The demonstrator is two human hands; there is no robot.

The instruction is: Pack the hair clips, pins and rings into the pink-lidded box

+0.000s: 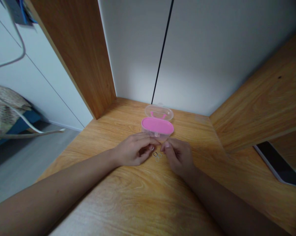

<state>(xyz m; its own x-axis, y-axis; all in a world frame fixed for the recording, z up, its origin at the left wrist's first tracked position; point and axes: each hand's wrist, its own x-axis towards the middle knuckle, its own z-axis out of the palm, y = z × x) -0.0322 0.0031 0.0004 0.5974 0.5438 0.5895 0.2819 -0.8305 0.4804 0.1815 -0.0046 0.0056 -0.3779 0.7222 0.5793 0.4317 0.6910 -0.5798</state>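
I see the left hand (133, 149) and right hand (179, 154) curled, but can't tell whether either grips anything. A sideways brush could scatter the rings (155, 156) between them.

Plastic box (157, 125), rings (155, 154) perhaps metal

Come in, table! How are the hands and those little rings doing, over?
Left hand and right hand curled, grip unclear. Little rings on table between them. Pink-and-clear box just beyond, clear lid open.
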